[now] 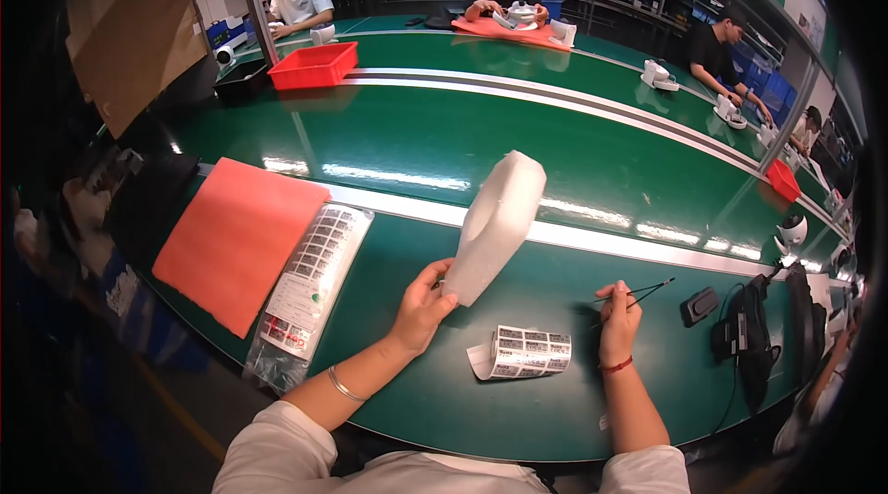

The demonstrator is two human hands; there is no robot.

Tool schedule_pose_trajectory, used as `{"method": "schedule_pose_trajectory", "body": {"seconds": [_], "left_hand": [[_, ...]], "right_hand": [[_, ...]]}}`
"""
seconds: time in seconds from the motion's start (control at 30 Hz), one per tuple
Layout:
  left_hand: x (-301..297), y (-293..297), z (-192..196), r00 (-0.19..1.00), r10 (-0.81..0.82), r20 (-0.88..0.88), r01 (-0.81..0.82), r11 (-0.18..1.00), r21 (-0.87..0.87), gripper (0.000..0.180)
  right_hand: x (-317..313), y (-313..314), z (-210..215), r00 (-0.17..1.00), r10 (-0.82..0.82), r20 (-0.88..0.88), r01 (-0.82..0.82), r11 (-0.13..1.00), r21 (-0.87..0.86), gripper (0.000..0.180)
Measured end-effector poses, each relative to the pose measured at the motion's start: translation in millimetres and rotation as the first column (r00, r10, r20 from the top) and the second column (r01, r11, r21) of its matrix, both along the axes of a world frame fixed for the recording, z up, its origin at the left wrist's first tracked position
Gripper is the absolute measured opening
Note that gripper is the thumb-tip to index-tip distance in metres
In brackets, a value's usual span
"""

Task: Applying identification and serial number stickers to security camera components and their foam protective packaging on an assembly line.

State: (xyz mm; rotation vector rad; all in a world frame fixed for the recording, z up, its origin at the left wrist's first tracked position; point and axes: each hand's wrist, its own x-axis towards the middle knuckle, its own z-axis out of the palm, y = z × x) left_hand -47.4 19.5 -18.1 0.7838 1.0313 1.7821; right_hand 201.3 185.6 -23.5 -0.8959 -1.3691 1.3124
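Observation:
My left hand (427, 311) is closed on the lower end of a white foam piece (504, 226), holding it tilted up above the green table. A hollow shows in the foam's side. In my right hand (618, 316) is a pair of thin black tweezers (647, 290), pinched between the fingers and pointing right. Between my hands lies a partly unrolled roll of printed labels (532, 352). To the left, a clear bag of label sheets (310, 281) rests beside an orange foam sheet (236, 240).
A small black device (699, 306) and a dark bundle with cables (747, 337) lie at the right. Beyond the pale strip runs a green conveyor (416, 129). A red bin (314, 65) stands across it, where several people handle white devices.

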Motion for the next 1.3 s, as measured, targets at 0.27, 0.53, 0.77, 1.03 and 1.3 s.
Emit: {"method": "schedule_pose_trajectory", "body": {"seconds": [0.27,0.53,0.77,1.03,1.3], "left_hand": [[-1.6,0.5,3.4,0.997,0.079,-0.002,-0.078,0.996,0.030,0.059],[-2.5,-2.5,10.7,0.989,0.146,0.016,-0.146,0.989,-0.029,0.053],[-6.1,-1.9,13.5,0.978,0.186,0.095,-0.186,0.983,-0.003,0.051],[-9.9,-2.7,15.0,0.956,0.228,0.182,-0.217,0.973,-0.078,0.047],[-22.8,-4.8,17.1,0.938,0.294,0.182,-0.287,0.956,-0.066,0.057]], "right_hand": [[-3.6,-0.5,-3.3,1.000,-0.024,0.006,0.024,0.999,0.030,0.030],[-1.4,6.7,-14.4,0.999,-0.036,-0.017,0.036,0.999,0.019,0.022],[-1.4,3.8,-7.0,0.999,-0.012,-0.033,0.012,1.000,0.000,0.024],[-2.0,-0.7,-4.1,1.000,-0.013,-0.016,0.013,1.000,-0.012,0.029],[-4.3,0.4,-3.9,1.000,-0.017,-0.006,0.017,1.000,-0.011,0.028]]}}
